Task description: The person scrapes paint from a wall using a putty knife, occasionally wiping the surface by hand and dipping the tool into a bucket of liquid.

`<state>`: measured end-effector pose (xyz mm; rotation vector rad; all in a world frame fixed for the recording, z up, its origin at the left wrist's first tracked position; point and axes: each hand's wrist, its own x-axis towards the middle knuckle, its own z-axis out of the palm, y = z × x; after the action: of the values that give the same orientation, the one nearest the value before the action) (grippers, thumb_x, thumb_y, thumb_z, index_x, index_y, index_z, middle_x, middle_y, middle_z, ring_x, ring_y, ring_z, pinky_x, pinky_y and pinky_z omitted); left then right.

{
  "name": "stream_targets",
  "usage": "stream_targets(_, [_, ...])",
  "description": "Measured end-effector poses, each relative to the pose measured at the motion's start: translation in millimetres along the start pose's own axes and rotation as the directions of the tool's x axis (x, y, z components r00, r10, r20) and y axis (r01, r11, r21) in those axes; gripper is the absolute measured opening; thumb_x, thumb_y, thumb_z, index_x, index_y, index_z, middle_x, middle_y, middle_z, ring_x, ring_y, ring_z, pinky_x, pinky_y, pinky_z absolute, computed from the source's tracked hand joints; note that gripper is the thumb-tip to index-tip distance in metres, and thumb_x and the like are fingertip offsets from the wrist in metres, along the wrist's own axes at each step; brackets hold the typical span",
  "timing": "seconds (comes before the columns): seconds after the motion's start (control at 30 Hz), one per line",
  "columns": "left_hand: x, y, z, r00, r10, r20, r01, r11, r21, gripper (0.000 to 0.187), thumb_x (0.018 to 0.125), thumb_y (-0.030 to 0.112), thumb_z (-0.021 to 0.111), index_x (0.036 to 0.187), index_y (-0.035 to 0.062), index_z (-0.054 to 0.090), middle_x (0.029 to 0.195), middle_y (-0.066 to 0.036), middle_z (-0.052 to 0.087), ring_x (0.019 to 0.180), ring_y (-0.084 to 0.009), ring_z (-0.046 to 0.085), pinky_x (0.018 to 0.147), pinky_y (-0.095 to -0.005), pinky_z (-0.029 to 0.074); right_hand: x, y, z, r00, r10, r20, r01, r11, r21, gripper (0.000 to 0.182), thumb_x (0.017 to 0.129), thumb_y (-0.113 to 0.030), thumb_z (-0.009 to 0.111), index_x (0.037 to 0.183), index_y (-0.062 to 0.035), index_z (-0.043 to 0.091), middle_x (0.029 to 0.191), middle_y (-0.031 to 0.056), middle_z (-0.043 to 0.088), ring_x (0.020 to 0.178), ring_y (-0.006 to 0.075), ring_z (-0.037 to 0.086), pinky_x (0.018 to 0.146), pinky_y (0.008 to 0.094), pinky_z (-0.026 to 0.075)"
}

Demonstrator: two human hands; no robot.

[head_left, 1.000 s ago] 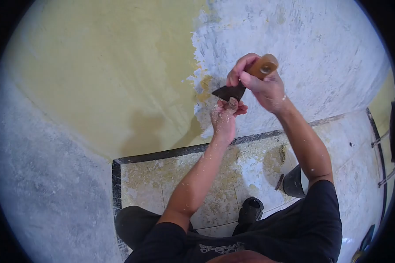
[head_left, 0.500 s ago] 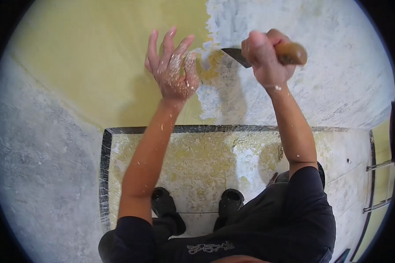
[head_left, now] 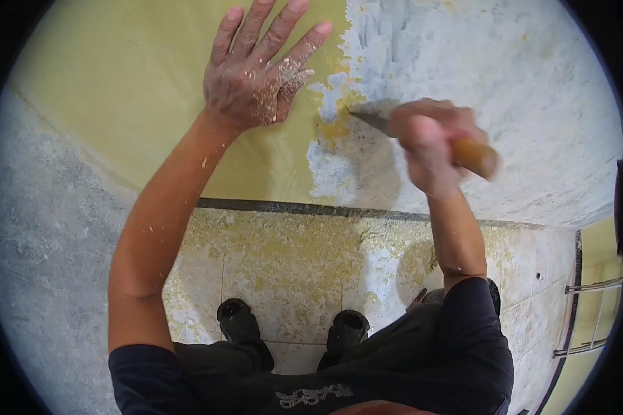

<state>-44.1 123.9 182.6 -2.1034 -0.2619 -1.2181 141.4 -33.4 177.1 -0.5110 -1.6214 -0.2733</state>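
My right hand [head_left: 432, 142] is wrapped round the wooden handle of a scraper [head_left: 370, 120], somewhat blurred by motion. The dark blade points left, its tip at the ragged border between yellow paint and bared whitish wall. My left hand [head_left: 256, 72] lies on the yellow painted wall [head_left: 152, 90] with its fingers spread, holding nothing. Pale paint flakes cling to its thumb side and forearm. Between the hands, patches of yellow paint [head_left: 336, 129] remain on the scraped white surface [head_left: 457, 62].
Yellow and white paint flakes [head_left: 277, 242] litter the tiled floor below, around my dark shoes [head_left: 347, 328]. A dark strip [head_left: 284, 207] runs along the wall's foot. A grey wall [head_left: 55, 228] stands at left; metal bars [head_left: 595, 285] show at right.
My left hand has moved up and left and now lies flatter on the yellow wall. My right hand with the scraper has shifted down and slightly right, its handle end tilting lower.
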Motion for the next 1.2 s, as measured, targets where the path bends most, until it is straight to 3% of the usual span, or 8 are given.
stream_targets(0.03, [-1, -1, 0, 0.999, -0.033, 0.033, 0.033, 0.999, 0.008, 0.044, 0.098, 0.035, 0.036, 0.128, 0.016, 0.062, 0.148, -0.015, 0.041, 0.141, -0.0377, 0.031, 0.116, -0.0494, 0.015, -2, 3, -3, 0.991, 0.026, -0.135, -0.02, 0.999, 0.051, 0.016, 0.09, -0.01, 0.065, 0.082, -0.0059, 0.052, 0.06, 0.0064, 0.057, 0.049, 0.0175, 0.056, 0.044, 0.0287, 0.043])
stream_targets(0.1, [-3, -1, 6, 0.999, -0.052, 0.005, 0.052, 0.999, 0.008, 0.044, 0.098, 0.036, 0.035, 0.128, 0.0173, 0.062, 0.148, -0.014, 0.042, 0.141, -0.0369, 0.031, 0.116, -0.049, 0.015, 17, 1, -19, 0.997, 0.017, 0.075, -0.049, 0.887, 0.458, 0.017, 0.094, -0.014, 0.06, 0.085, -0.0083, 0.047, 0.059, 0.0048, 0.05, 0.047, 0.0144, 0.047, 0.042, 0.0287, 0.039])
stream_targets(0.27, [-2, 1, 6, 0.997, -0.058, -0.05, 0.057, 0.998, -0.006, 0.044, 0.099, 0.036, 0.035, 0.128, 0.0174, 0.061, 0.147, -0.013, 0.043, 0.14, -0.0367, 0.033, 0.116, -0.0479, 0.016, 10, -3, -12, 0.984, 0.178, -0.003, -0.153, 0.855, 0.496, 0.03, 0.098, -0.013, 0.046, 0.069, -0.0123, 0.038, 0.051, 0.0007, 0.033, 0.042, 0.012, 0.028, 0.042, 0.0298, 0.027])
stream_targets(0.4, [0, 3, 2, 0.998, -0.064, -0.011, 0.064, 0.997, 0.038, 0.042, 0.099, 0.037, 0.038, 0.126, 0.0164, 0.063, 0.145, -0.013, 0.046, 0.139, -0.0364, 0.035, 0.116, -0.0478, 0.018, 7, 3, -14, 0.993, 0.092, 0.073, -0.114, 0.91, 0.4, 0.023, 0.095, -0.018, 0.056, 0.077, -0.0076, 0.045, 0.053, 0.0028, 0.048, 0.044, 0.0152, 0.044, 0.041, 0.0287, 0.037])
stream_targets(0.67, [-4, 3, 7, 0.992, -0.091, -0.091, 0.091, 0.996, -0.006, 0.04, 0.095, 0.035, 0.045, 0.124, 0.016, 0.065, 0.145, -0.012, 0.047, 0.138, -0.0365, 0.036, 0.116, -0.0484, 0.018, 10, 0, -9, 0.991, 0.116, 0.064, -0.131, 0.919, 0.373, 0.037, 0.097, -0.019, 0.047, 0.063, -0.0116, 0.033, 0.049, 0.0011, 0.036, 0.038, 0.0128, 0.032, 0.039, 0.0304, 0.031])
stream_targets(0.73, [-2, 3, 5, 0.993, -0.05, -0.103, 0.056, 0.997, 0.057, 0.035, 0.092, 0.035, 0.055, 0.12, 0.0197, 0.068, 0.137, -0.007, 0.055, 0.134, -0.0337, 0.042, 0.113, -0.0421, 0.024, 0, -5, 1, 0.998, 0.049, 0.026, -0.047, 0.997, -0.068, 0.041, 0.099, -0.026, 0.049, 0.063, -0.0125, 0.032, 0.048, 0.0007, 0.035, 0.039, 0.0115, 0.033, 0.037, 0.0299, 0.031])
stream_targets(0.83, [-3, 2, 7, 0.993, -0.049, -0.106, 0.057, 0.995, 0.079, 0.036, 0.094, 0.038, 0.051, 0.121, 0.0204, 0.068, 0.135, -0.008, 0.057, 0.131, -0.0337, 0.046, 0.114, -0.042, 0.023, 11, -7, -8, 0.999, 0.01, 0.037, -0.019, 0.972, 0.233, 0.04, 0.1, -0.029, 0.048, 0.067, -0.0131, 0.032, 0.048, -0.0008, 0.034, 0.036, 0.0092, 0.03, 0.035, 0.0265, 0.028])
stream_targets(1.2, [-1, 1, 7, 0.991, -0.037, -0.125, 0.047, 0.996, 0.077, 0.037, 0.096, 0.038, 0.048, 0.121, 0.0191, 0.068, 0.136, -0.008, 0.056, 0.131, -0.0347, 0.046, 0.114, -0.0426, 0.024, 16, -7, -8, 0.998, 0.026, 0.053, -0.039, 0.963, 0.265, 0.037, 0.099, -0.028, 0.05, 0.07, -0.0132, 0.033, 0.049, -0.001, 0.035, 0.036, 0.0088, 0.028, 0.036, 0.0264, 0.028])
